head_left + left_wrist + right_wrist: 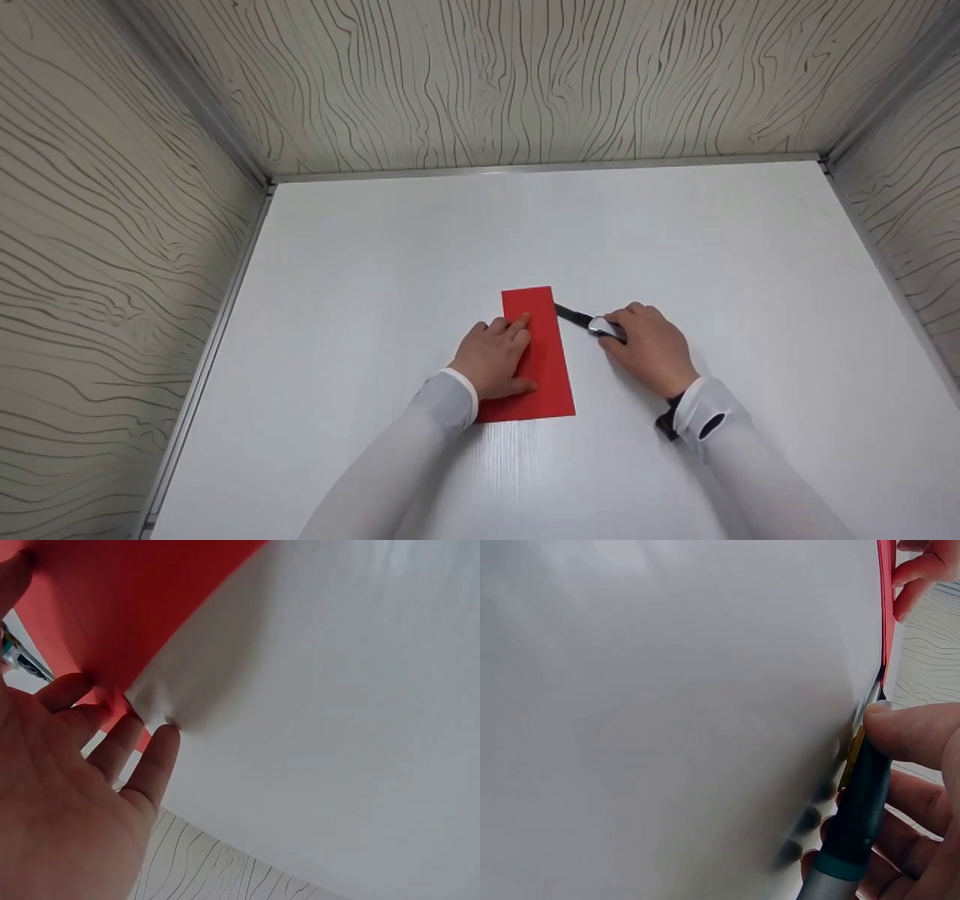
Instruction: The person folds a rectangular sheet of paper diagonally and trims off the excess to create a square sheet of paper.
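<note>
A red sheet of paper, seemingly folded with a long straight right edge, lies on the white table. My left hand rests on its left part, fingers spread and pressing it down; in the left wrist view the fingertips touch the paper and the tabletop. My right hand grips a utility knife, with the thumb on top of its dark green handle. The long blade points left and its tip meets the paper's right edge near the top. Whether the tip sits between layers, I cannot tell.
Wood-grain panels stand behind the table and along both sides. Grey metal rails run along the table's edges. A black strap circles the right wrist.
</note>
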Demonstrator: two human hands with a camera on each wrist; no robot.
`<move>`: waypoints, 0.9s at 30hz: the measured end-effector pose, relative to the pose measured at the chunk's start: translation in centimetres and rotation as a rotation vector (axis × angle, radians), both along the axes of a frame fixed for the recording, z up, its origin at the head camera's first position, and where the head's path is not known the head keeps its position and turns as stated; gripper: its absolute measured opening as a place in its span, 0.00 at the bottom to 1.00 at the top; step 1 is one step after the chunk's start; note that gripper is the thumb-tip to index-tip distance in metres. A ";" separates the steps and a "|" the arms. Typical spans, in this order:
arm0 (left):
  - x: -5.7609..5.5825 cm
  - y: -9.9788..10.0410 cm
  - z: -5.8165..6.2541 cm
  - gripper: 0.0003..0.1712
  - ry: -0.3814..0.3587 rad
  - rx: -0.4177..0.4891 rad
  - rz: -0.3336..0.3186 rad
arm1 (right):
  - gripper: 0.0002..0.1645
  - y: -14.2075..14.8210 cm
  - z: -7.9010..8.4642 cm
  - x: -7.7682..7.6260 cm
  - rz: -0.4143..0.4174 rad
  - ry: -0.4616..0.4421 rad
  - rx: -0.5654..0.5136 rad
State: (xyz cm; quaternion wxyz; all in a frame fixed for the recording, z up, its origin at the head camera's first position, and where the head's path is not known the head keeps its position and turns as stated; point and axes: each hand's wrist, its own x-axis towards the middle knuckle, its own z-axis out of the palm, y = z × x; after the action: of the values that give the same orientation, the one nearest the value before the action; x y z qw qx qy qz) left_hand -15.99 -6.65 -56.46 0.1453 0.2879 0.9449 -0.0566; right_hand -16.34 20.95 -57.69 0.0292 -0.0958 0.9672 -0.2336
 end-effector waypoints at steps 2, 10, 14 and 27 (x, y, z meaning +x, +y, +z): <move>-0.1 0.0 0.0 0.48 0.002 0.008 -0.004 | 0.20 0.0 0.0 0.0 0.003 0.000 -0.002; -0.3 0.0 0.0 0.46 -0.005 0.022 -0.006 | 0.19 -0.2 -0.1 0.0 -0.002 0.009 -0.001; -0.4 0.1 0.1 0.47 -0.004 0.017 -0.005 | 0.19 -0.5 0.0 -0.3 0.005 0.011 -0.003; -0.6 0.0 0.1 0.44 -0.028 0.052 0.004 | 0.19 -1.4 -0.1 -1.4 0.028 0.027 -0.004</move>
State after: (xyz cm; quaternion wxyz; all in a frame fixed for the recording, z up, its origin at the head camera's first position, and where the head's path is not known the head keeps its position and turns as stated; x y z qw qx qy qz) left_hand -16.55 -6.65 -56.38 0.1511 0.2902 0.9445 -0.0278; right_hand -17.70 19.57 -57.83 0.0190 -0.1124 0.9656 -0.2337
